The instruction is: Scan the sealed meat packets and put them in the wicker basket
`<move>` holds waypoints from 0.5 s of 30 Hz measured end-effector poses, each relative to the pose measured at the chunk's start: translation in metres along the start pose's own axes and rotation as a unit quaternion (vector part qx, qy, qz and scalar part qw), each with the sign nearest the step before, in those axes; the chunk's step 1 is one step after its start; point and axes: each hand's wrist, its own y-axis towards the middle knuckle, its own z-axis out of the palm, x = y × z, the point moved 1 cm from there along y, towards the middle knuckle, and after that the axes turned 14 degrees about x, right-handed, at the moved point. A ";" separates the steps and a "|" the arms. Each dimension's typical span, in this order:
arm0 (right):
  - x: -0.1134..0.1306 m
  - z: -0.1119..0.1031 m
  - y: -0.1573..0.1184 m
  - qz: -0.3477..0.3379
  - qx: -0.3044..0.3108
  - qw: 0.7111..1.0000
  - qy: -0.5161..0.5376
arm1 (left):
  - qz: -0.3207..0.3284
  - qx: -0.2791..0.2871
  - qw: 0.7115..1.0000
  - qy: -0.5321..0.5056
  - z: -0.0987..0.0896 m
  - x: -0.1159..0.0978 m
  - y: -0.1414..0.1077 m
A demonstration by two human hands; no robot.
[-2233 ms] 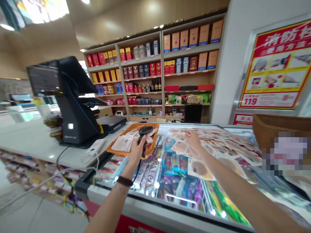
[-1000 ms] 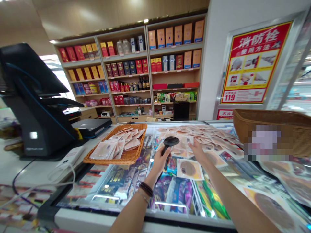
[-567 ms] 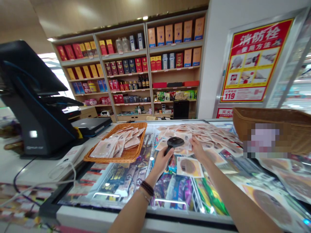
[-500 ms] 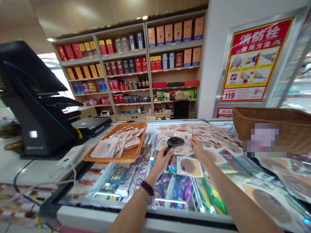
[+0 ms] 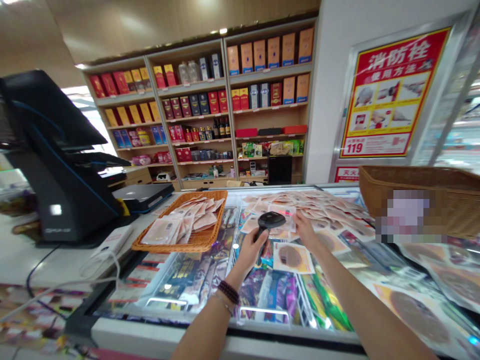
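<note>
My left hand [image 5: 252, 248] is wrapped round the handle of a black barcode scanner [image 5: 270, 220], whose head points to the right. A red light shows on the flat packet [image 5: 285, 214] that my right hand [image 5: 303, 228] pinches by its right edge. The scanner's head covers part of that packet. Just below lies another flat packet [image 5: 292, 258] with a round brownish item inside, on the freezer's glass top [image 5: 210, 305]. Behind my hands spreads a heap of similar packets [image 5: 330, 210]. To the left, a wicker basket [image 5: 217, 235] holds several more.
At the left stands a black checkout terminal [image 5: 56, 200], with a white cable [image 5: 67, 284] trailing over the counter. A brown basket [image 5: 457, 200] sits at the right. Shelves [image 5: 195, 112] of boxed goods line the back wall. Wrapped ice creams [image 5: 262, 295] show beneath the glass.
A red scanner light now appears on the packet in my right hand. Both hands hold nearly the same place, and the view has shifted slightly.
</note>
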 end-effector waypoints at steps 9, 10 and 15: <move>0.017 -0.016 0.010 0.081 -0.002 0.994 -0.076 | 0.010 -0.020 1.000 -0.021 0.003 -0.007 -0.001; 0.020 -0.016 0.010 0.096 -0.013 0.993 -0.073 | 0.014 -0.029 0.999 -0.025 0.002 -0.009 -0.001; 0.020 -0.005 0.015 0.118 -0.061 0.989 0.064 | 0.028 -0.101 0.994 -0.025 -0.013 -0.024 0.001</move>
